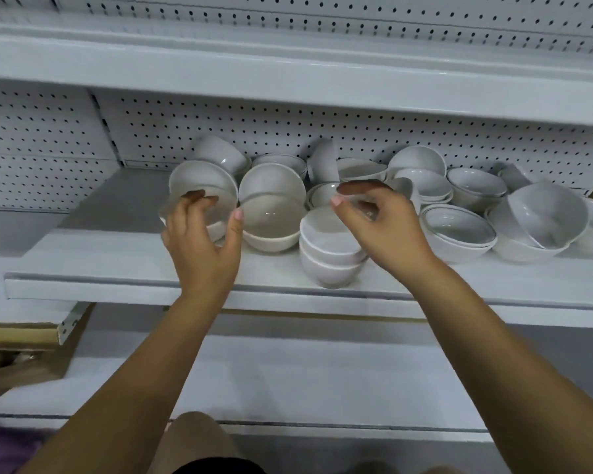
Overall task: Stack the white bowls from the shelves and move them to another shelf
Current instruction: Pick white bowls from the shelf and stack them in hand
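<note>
Many white bowls lie on the middle shelf (117, 268), some nested, some tipped on their sides. My left hand (202, 244) grips the leftmost front bowl (202, 179), thumb on its right rim and fingers curled over its left rim. Right beside it sits a wide bowl (273, 203). My right hand (384, 227) hovers over a stack of two bowls (326, 251) and pinches a blurred white bowl (353, 203) between thumb and fingers. Further nested bowls (459, 230) and a tilted bowl (548, 213) lie to the right.
The upper shelf (288, 77) overhangs the bowls, with white pegboard (220, 128) behind them. The left part of the middle shelf is bare. A lower white shelf (288, 374) lies beneath my arms. An open cardboard box (24, 340) sits at lower left.
</note>
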`<state>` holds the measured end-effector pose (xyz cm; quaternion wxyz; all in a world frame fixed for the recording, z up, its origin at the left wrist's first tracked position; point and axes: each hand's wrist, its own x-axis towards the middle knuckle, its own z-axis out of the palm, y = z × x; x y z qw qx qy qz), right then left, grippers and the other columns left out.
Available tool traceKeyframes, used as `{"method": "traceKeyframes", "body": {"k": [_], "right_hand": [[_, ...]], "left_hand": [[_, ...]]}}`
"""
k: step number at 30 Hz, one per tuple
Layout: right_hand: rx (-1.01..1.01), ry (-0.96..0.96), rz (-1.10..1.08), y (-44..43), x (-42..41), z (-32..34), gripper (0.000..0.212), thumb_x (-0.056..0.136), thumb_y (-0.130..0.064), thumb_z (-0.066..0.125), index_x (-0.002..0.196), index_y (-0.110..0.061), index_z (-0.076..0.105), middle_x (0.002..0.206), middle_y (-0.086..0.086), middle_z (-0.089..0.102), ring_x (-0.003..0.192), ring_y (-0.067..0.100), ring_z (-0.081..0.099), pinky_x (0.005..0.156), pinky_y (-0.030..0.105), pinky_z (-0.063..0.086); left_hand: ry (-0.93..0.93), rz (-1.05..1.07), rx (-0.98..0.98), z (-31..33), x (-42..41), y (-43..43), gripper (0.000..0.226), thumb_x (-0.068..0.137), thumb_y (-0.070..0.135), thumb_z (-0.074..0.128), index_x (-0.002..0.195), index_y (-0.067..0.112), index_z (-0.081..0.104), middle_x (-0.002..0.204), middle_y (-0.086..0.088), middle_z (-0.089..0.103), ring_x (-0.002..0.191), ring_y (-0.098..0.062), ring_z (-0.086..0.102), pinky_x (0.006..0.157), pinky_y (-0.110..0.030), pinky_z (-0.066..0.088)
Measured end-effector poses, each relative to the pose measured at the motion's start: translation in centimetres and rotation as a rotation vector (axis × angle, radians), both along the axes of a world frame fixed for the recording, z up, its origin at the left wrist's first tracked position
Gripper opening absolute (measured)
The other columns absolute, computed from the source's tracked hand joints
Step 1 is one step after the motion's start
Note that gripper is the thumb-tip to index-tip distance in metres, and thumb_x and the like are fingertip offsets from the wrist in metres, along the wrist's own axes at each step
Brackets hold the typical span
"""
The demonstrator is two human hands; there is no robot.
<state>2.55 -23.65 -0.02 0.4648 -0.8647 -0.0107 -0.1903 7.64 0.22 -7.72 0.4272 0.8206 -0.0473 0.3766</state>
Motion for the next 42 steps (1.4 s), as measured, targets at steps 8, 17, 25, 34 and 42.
{"method": "traceKeyframes", "body": {"k": [8,17,25,34,42], "right_hand": [[-0.314,0.064,0.183,5.2,8.6,3.9,0.031,0.093,-0.038,0.073,0.116,-0.018,0.074,0.119,-0.008,0.070,0.110,0.009,0.064,0.099,0.019,0.048],[-0.676,0.120,0.251,11.4,19.3,5.0,0.048,0.101,-0.047,0.055,0.093,-0.003,0.070,0.098,0.011,0.071,0.095,0.027,0.065,0.085,0.031,0.049],[-0.554,0.287,0.296,14.4,25.1,4.0,0.070,0.091,-0.055,0.066,0.116,0.011,0.065,0.118,0.035,0.063,0.090,0.037,0.066,0.089,0.043,0.057],[-0.754,0.174,0.243,14.4,27.5,2.2,0.041,0.089,-0.040,0.076,0.088,0.000,0.070,0.084,0.011,0.063,0.084,0.024,0.060,0.079,0.033,0.048],[-0.654,0.046,0.260,13.1,26.0,3.7,0.047,0.083,-0.029,0.083,0.067,0.005,0.056,0.063,0.006,0.038,0.066,0.018,0.037,0.061,0.028,0.028]], "left_hand": [[0.161,0.030,-0.293,-0.9,3.7,3.4,0.076,0.095,0.058,0.062,0.147,0.008,0.040,0.151,-0.012,0.042,0.141,-0.028,0.040,0.116,-0.045,0.039],[0.237,0.022,-0.381,-1.0,3.9,3.8,0.077,0.094,0.059,0.062,0.151,0.015,0.036,0.152,-0.005,0.044,0.136,-0.024,0.049,0.109,-0.037,0.046],[0.262,0.033,-0.477,-0.6,4.2,4.3,0.072,0.097,0.059,0.054,0.152,0.016,0.038,0.154,-0.003,0.047,0.139,-0.022,0.048,0.106,-0.029,0.044],[0.262,0.039,-0.487,-0.5,4.3,4.2,0.076,0.093,0.064,0.048,0.152,0.017,0.038,0.154,-0.001,0.047,0.136,-0.023,0.051,0.102,-0.033,0.049],[0.234,0.037,-0.455,-0.8,4.6,4.3,0.077,0.094,0.065,0.046,0.153,0.015,0.038,0.154,-0.001,0.047,0.131,-0.027,0.055,0.104,-0.045,0.052]]}}
